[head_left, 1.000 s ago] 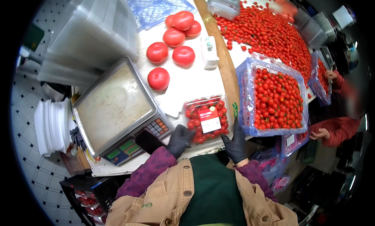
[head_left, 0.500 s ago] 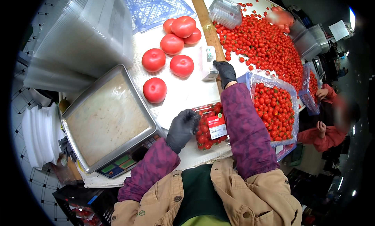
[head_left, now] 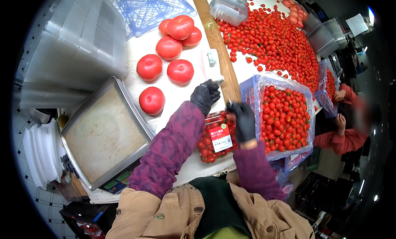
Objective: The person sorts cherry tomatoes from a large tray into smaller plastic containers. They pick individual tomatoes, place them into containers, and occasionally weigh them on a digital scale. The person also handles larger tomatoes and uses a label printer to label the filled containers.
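A clear plastic punnet of small red tomatoes (head_left: pixel 217 145), with a red and white label on its lid, lies on the table in front of me. My left hand (head_left: pixel 205 96), in a black glove, is just beyond it with fingers curled, at the near end of a small white box-shaped device (head_left: pixel 212 65). What those fingers pinch is hidden. My right hand (head_left: pixel 243 120), also black-gloved, is over the punnet's right side. Its fingers are closed, and a small pale bit shows at the tips, too blurred to name.
Several large tomatoes (head_left: pixel 168 48) and a metal-topped scale (head_left: pixel 109 131) are at left, beside stacked clear containers (head_left: pixel 78 45). A wooden strip (head_left: pixel 220 49) divides the table. Right of it are loose small tomatoes (head_left: pixel 272 41) and a lined blue crate (head_left: pixel 248 96). Another person (head_left: pixel 348 131) works at far right.
My right hand has drawn back from the white device to the punnet's right edge. My left hand has left the punnet's left side and moved up to the device. The view has shifted slightly.
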Demonstrator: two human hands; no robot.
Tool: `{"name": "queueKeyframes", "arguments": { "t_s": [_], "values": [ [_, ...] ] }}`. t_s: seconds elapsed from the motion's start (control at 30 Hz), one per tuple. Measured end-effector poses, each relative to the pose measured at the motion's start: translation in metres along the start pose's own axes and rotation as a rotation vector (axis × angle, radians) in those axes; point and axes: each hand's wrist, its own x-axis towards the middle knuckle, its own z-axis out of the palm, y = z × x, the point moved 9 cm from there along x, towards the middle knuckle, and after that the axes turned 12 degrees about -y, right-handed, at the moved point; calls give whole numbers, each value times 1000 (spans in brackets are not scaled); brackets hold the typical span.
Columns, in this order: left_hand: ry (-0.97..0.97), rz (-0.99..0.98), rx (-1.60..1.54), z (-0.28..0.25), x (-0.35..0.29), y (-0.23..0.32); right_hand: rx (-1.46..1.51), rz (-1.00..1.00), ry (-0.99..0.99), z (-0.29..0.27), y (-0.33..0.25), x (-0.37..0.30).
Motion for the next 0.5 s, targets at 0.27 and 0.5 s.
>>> {"name": "queueKeyframes", "arguments": {
  "t_s": [0.27,0.5],
  "values": [
    [55,5,307,9,9,-5,387,224,144,-7,69,-140],
    [136,-30,574,-11,19,-1,206,160,138,-11,72,-136]
  ]
}}
